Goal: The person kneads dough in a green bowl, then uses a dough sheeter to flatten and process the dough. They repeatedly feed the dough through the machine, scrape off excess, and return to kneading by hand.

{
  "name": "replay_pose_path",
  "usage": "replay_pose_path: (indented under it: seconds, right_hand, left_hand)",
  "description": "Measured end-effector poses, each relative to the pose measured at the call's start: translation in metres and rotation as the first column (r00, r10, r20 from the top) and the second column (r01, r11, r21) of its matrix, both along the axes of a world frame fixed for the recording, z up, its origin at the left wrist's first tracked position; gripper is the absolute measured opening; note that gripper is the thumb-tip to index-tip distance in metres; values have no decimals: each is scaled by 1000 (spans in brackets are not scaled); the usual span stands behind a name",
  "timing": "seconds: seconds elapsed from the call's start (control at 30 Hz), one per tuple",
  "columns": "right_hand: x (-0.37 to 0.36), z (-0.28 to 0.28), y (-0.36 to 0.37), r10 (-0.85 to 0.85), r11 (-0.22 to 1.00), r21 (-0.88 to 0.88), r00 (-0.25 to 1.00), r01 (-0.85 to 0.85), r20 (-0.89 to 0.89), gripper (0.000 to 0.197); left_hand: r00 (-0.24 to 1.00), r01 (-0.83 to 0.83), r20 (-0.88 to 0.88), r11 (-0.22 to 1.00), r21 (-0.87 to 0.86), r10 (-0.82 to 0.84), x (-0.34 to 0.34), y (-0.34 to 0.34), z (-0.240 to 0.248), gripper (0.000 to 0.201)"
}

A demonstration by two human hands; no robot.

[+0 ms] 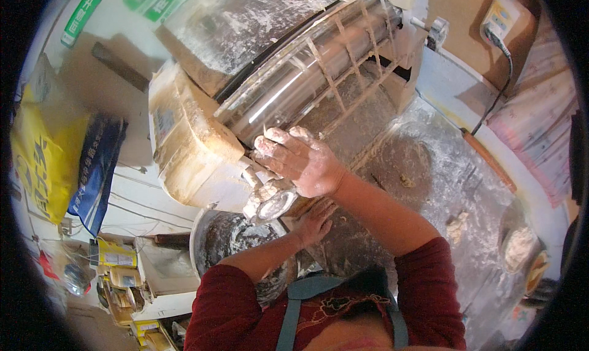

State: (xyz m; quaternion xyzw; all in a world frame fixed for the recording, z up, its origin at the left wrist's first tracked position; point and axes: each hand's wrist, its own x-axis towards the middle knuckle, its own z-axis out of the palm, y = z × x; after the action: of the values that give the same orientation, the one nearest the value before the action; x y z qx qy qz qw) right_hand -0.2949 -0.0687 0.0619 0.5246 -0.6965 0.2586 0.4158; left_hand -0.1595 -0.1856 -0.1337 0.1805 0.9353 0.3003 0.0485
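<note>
A dough roller machine stands in front of me, with shiny metal rollers behind a bar guard. My right hand is raised by the left front end of the rollers. Its floury fingers are bent a little and apart, with no object seen in them. Just below it, a dough-crusted metal knob sticks out of the machine. My left hand lies lower, against the front edge of the machine right of the knob. Its fingers are stretched out, partly in shadow, and nothing shows in them.
A floury metal worktop spreads to the right, with dough scraps, a flour heap and a wooden stick. A flour-smeared round tub stands at lower left. A power cord hangs from a socket strip.
</note>
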Motion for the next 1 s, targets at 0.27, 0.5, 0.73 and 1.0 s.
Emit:
replay_pose_path:
  seconds: [0.27, 0.5, 0.73, 1.0]
  right_hand:
    - [-18, 3, 10, 235, 908, -405, 932, -109, 275, 93]
    - [3, 2, -6, 249, 932, -343, 897, -119, 365, 66]
    - [1, -8, 8, 213, 976, -116, 903, -182, 374, 63]
    - [20, -17, -3, 25, 988, -152, 919, 38, 394, 64]
  left_hand:
    - [995, 59, -70, 988, -140, -70, 1, -3, -3, 52]
    - [993, 36, 118, 953, -300, -1, 5, -9, -21, 52]
    - [973, 47, -216, 982, -182, -87, 5, -12, -34, 40]
    - [996, -24, -92, 994, -104, 14, 7, -9, -26, 30]
